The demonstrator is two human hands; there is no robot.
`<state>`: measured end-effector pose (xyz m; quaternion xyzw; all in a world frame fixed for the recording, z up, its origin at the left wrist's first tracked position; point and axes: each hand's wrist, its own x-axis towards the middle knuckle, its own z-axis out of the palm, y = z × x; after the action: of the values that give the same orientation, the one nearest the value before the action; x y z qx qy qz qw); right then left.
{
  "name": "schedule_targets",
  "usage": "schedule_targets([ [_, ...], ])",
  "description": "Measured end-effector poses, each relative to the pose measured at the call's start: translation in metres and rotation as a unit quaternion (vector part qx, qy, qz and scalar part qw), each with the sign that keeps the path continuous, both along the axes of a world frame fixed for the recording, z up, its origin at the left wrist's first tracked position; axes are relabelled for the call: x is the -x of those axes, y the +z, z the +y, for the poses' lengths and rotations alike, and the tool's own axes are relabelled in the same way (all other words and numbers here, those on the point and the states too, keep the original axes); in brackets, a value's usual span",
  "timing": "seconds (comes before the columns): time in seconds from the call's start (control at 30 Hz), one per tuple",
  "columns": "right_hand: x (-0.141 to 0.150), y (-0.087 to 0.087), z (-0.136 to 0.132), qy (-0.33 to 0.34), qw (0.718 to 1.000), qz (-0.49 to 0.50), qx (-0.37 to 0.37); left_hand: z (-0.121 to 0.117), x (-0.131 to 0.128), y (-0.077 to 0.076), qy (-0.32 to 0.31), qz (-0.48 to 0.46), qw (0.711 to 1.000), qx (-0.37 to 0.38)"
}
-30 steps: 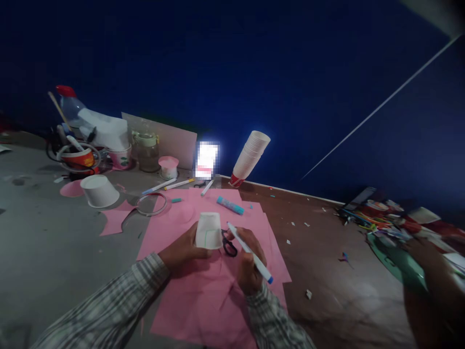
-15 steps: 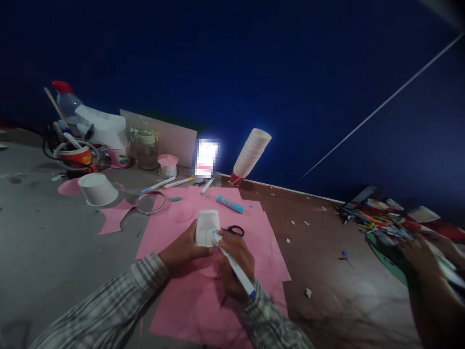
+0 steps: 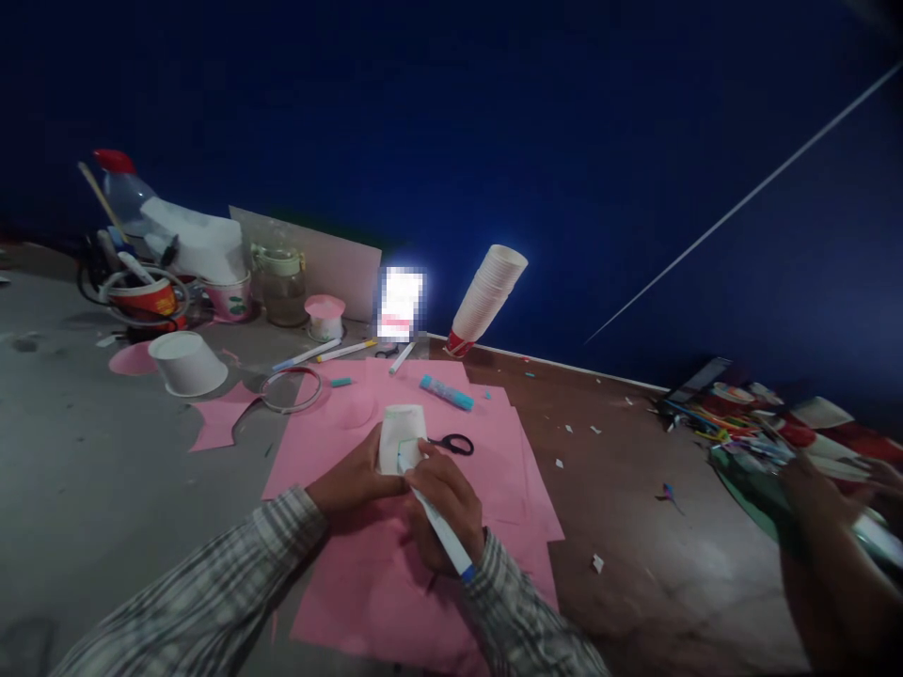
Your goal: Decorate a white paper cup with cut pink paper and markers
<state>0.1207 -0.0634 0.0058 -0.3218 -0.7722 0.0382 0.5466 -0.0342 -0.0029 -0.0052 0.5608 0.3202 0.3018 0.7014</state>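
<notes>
My left hand is closed around the lower left side of a small white paper cup. Green marker lines show on the cup's side. In my right hand is a white marker with a blue end, its tip at the drawn lines on the cup. Beneath both hands lie overlapping pink paper sheets. Black-handled scissors rest just right of the cup, their blades hidden. A blue glue stick and a small teal cap lie beyond it.
A tall leaning stack of paper cups stands by the wall, near a glowing blurred screen. At left are an upturned white cup, a glass jar and a ring. Another person's hands work at far right.
My right hand and the marker have shifted slightly left, the tip moving across to the left part of the drawn lines. My left hand keeps its hold on the cup.
</notes>
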Motion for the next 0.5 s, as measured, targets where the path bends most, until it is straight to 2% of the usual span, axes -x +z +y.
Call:
schedule_targets([
  [0.23,0.001,0.007,-0.003,-0.005,0.999,0.049,0.017,0.002,0.001,-0.003,-0.009,-0.006,1.0,-0.006],
  [0.4,-0.003,0.013,-0.005,-0.08,0.991,0.11,0.014,0.003,0.001,0.002,-0.01,-0.025,1.0,-0.013],
  [0.5,-0.003,0.011,-0.005,-0.101,0.989,0.105,0.019,0.002,0.0,0.003,-0.006,-0.031,0.999,-0.016],
])
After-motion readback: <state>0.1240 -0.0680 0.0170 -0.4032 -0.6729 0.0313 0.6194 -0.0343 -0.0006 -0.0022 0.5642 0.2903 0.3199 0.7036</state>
